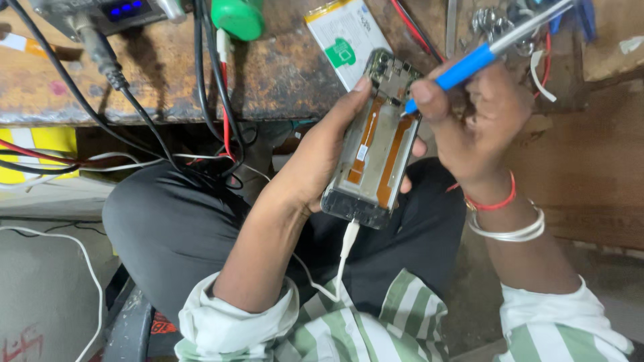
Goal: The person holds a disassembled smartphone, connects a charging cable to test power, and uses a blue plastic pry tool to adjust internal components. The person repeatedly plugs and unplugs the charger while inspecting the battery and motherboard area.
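White cable (343, 249) plugged into the near end of the phone (373, 154), trailing over the lap. Phone open-backed, board and orange strips showing, held above the knees. Left hand (322, 157) closed around its left edge, thumb at the top corner, fingertips showing on the far side. Right hand (473, 124) pinches a blue-handled tool (479, 57), tip touching the phone's upper right edge. Beyond: worn bench (282, 74) with flat battery (345, 37), green cap (238, 17), black and red wires (215, 87).
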